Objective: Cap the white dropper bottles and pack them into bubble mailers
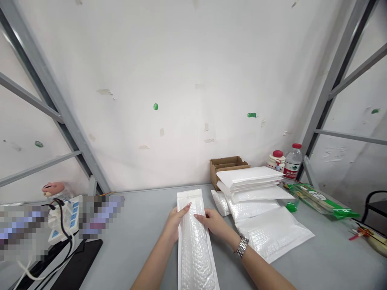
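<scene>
A long, narrow white bubble mailer (195,245) lies lengthwise in front of me, its flap end pointing toward the wall. My left hand (177,219) grips its left edge, thumb on top and fingers tucked underneath. From the other side my right hand (213,221) holds the right edge the same way, with a metal watch on the wrist. Just right of my right hand, wider white bubble mailers (272,233) lie spread on the table. More of them form a stack (254,177) behind. Whether anything is inside the held mailer I cannot tell.
A cardboard box (214,173) stands behind the stack. Farther right are a white jar (276,161), a red-capped bottle (292,161) and a green plastic package (323,201). A power strip (72,217) with cables and a black flat object (80,264) lie left on the grey table (136,229).
</scene>
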Demonstrator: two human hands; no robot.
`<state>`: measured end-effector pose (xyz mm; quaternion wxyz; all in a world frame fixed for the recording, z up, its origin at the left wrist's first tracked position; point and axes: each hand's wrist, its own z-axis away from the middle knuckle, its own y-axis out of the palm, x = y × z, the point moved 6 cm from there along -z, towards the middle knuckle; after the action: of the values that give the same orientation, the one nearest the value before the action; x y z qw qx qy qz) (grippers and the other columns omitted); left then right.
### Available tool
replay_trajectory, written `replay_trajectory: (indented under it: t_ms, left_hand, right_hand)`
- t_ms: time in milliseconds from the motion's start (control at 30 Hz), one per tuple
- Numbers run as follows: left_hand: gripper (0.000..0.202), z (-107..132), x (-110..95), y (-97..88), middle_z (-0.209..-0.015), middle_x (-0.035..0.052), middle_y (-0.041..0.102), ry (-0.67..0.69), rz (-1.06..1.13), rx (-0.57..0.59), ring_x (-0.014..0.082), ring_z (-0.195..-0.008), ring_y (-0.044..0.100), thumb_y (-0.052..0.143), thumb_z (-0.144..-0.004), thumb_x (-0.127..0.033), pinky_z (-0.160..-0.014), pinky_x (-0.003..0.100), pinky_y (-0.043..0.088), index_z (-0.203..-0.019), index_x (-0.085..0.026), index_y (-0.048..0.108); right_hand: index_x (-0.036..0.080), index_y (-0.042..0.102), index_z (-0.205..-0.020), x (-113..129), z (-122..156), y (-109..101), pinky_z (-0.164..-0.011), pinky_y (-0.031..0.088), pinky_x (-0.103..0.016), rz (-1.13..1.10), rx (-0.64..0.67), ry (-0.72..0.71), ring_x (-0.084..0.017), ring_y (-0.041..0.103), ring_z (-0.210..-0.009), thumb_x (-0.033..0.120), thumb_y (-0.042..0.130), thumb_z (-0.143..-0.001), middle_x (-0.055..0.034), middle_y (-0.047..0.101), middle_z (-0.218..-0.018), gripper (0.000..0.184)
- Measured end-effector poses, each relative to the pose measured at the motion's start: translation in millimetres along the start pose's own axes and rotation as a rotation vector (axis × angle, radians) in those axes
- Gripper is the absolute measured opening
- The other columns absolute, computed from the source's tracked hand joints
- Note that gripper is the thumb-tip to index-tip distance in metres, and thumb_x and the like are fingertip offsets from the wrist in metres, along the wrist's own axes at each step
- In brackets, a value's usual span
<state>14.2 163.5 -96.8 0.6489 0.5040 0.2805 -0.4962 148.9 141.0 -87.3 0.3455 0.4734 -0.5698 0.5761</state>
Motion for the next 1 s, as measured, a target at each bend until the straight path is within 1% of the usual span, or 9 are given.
replay_trajectory:
  t_ms: [67, 133, 233, 333, 500, 700, 833, 933, 1000]
  left_hand:
    - [0.036, -2.1, 0.1, -5.4, -0.068, 0.0088, 0.072, -0.008, 0.031, -0.046, 0.0249, -0.064, 0.069, 0.083, -0.057, -0.026, -0.058, 0.03, 0.054, -0.083, -0.011, 0.064]
    - [0.031, -5.7, 0.4, -12.4, -0.068, 0.0077, 0.072, -0.015, 0.088, -0.106, 0.024, -0.066, 0.07, 0.08, -0.06, -0.02, -0.059, 0.029, 0.055, -0.085, -0.011, 0.064]
    - [0.026, -10.0, -2.9, -13.8, -0.07, 0.0075, 0.073, -0.032, 0.204, -0.068, 0.0236, -0.068, 0.07, 0.075, -0.067, -0.019, -0.065, 0.03, 0.056, -0.089, -0.01, 0.064]
    - [0.022, -7.5, -17.7, -11.0, -0.068, 0.0078, 0.072, -0.009, 0.28, -0.016, 0.0237, -0.069, 0.07, 0.07, -0.075, -0.025, -0.069, 0.032, 0.057, -0.088, -0.009, 0.064]
    - [0.019, 9.2, -61.5, -7.8, -0.072, 0.0064, 0.072, 0.14, 0.331, -0.014, 0.0222, -0.071, 0.07, 0.068, -0.077, -0.027, -0.072, 0.033, 0.057, -0.088, -0.011, 0.065]
    - [0.013, 28.8, -100.5, -18.2, -0.079, 0.0036, 0.072, 0.371, 0.417, -0.171, 0.0156, -0.072, 0.068, 0.065, -0.079, -0.02, -0.075, 0.026, 0.055, -0.089, -0.012, 0.066]
    - [0.013, 37.0, -104.2, -43.6, -0.091, 0.0023, 0.071, 0.53, 0.511, -0.462, 0.0125, -0.086, 0.066, 0.066, -0.078, -0.018, -0.077, 0.018, 0.053, -0.09, -0.014, 0.065]
    - [0.02, 37.6, -97.5, -59.2, -0.101, 0.0011, 0.068, 0.536, 0.553, -0.658, 0.0135, -0.098, 0.064, 0.062, -0.082, -0.022, -0.079, 0.019, 0.054, -0.101, -0.018, 0.061]
    - [0.022, 32.0, -91.4, -60.3, -0.1, 0.0011, 0.068, 0.477, 0.557, -0.684, 0.0133, -0.101, 0.063, 0.053, -0.087, -0.023, -0.079, 0.02, 0.054, -0.109, -0.019, 0.057]
  right_hand:
    - [0.017, 0.057, -0.062, 8.0, 1.7, -2.8, -0.048, 0.031, -0.025, 0.378, -0.124, -0.163, -0.014, 0.05, -0.05, 0.045, 0.049, -0.088, -0.0026, 0.057, -0.055, 0.039]
    - [0.015, 0.059, -0.062, 21.9, 3.9, 2.1, -0.049, 0.031, -0.027, 0.792, -0.171, -0.348, -0.016, 0.055, -0.053, 0.031, 0.045, -0.092, -0.0073, 0.061, -0.057, 0.037]
    - [0.013, 0.062, -0.068, 45.0, 7.5, 18.3, -0.048, 0.03, -0.028, 1.205, -0.03, -0.633, -0.018, 0.058, -0.057, 0.016, 0.041, -0.093, -0.0099, 0.064, -0.062, 0.032]
    - [0.013, 0.061, -0.072, 71.6, 13.8, 26.4, -0.047, 0.029, -0.028, 1.371, 0.115, -0.838, -0.018, 0.057, -0.059, 0.011, 0.042, -0.092, -0.0089, 0.064, -0.065, 0.028]
    - [0.013, 0.059, -0.071, 117.4, 27.6, 27.1, -0.046, 0.027, -0.027, 1.426, 0.157, -0.993, -0.017, 0.053, -0.058, 0.006, 0.038, -0.091, -0.0082, 0.061, -0.062, 0.029]
    - [0.014, 0.057, -0.069, 142.7, 43.4, 24.7, -0.045, 0.025, -0.026, 1.422, 0.162, -1.045, -0.014, 0.049, -0.054, 0.006, 0.038, -0.09, -0.0064, 0.059, -0.059, 0.029]
    - [0.013, 0.06, -0.071, 138.0, 47.1, 21.5, -0.048, 0.029, -0.026, 1.369, 0.167, -1.008, -0.015, 0.052, -0.056, 0.009, 0.039, -0.091, -0.0077, 0.062, -0.062, 0.029]
    - [0.013, 0.063, -0.071, 124.9, 47.1, 19.6, -0.05, 0.033, -0.026, 1.233, 0.155, -0.851, -0.017, 0.057, -0.058, 0.021, 0.041, -0.094, -0.0093, 0.065, -0.064, 0.032]
    - [0.014, 0.064, -0.067, 108.2, 44.5, 17.2, -0.05, 0.035, -0.026, 1.035, 0.151, -0.627, -0.018, 0.058, -0.055, 0.036, 0.046, -0.092, -0.0087, 0.066, -0.061, 0.037]
